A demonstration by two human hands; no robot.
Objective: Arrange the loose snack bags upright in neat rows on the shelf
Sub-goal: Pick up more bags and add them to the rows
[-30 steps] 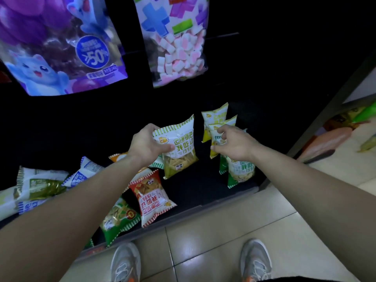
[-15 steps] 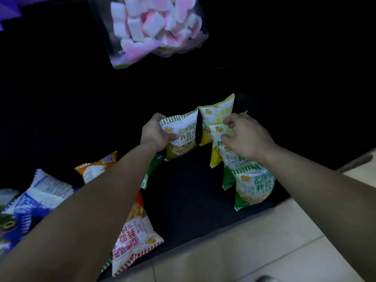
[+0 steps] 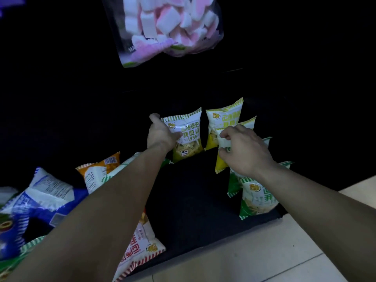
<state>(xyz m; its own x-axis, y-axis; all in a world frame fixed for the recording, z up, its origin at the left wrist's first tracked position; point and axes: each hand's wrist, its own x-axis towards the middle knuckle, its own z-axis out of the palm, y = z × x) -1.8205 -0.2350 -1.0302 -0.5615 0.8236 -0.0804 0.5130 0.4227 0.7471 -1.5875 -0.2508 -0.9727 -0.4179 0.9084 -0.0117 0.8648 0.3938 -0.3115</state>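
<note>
My left hand [image 3: 161, 134] grips an olive-green striped snack bag [image 3: 188, 137] by its left edge and holds it upright at the back of the dark shelf [image 3: 191, 200]. Beside it on the right a yellow bag [image 3: 225, 117] stands upright. My right hand [image 3: 244, 151] pinches the top of a second yellow bag [image 3: 221, 161] in front of that one. Two green bags [image 3: 256, 196] stand in a row behind my right wrist. Loose bags lie flat at the left: an orange one [image 3: 97, 169], a blue one [image 3: 44, 192] and a red one [image 3: 142, 247].
A clear bag of pink and white marshmallows [image 3: 166, 27] hangs above the shelf. The shelf's front edge meets a beige tiled floor [image 3: 264, 251] at the lower right. The back of the shelf is dark and little shows there.
My left hand has carried the olive-green bag further back and right, next to the rear yellow bag. The view has tilted down and closer; my feet have left the frame.
</note>
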